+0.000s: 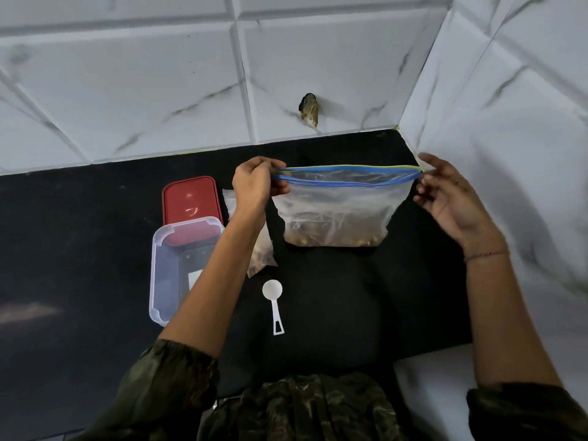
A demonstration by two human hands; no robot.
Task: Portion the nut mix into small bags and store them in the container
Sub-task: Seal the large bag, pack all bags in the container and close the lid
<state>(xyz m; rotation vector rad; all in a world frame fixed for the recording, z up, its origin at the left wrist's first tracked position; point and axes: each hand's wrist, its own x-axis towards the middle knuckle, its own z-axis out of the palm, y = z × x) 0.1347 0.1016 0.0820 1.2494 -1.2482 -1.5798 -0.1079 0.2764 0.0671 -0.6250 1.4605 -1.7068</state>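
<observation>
Nut mix (334, 238) fills the bottom of the large zip bag (337, 205), which hangs between two grips at its top corners while its base rests on the black countertop (366, 297).

Nearest the person, on the near side of the span between the grips, a white measuring scoop (273, 294) lies bowl-up with nothing touching it. Farther out, below and to the left of the left grip, stands the clear container (156, 281) with its lid off. The forearm crosses one corner, so I cannot tell whether any portion is stored in it. Just under the left grip a small filled bag (262, 253) lies partly beneath that forearm. Beside the left grip, on its outer side, the red lid (191, 198) lies flat behind the container.

The main risk, as I judge it, is a spill. The zip tracks (346, 173) stand apart along the middle, so if either corner slips or the pull turns uneven, the slack plastic could fold over and tip nuts onto the counter. Letting go of one corner to reach for the scoop would also let the mouth collapse.

The left hand (254, 183) is knuckles-up, its fingers curled and pinching the left end of the track. The right hand (445, 192) is turned palm-inward, thumb above and fingertips below, nipping the right end. Together they draw the mouth taut.
</observation>
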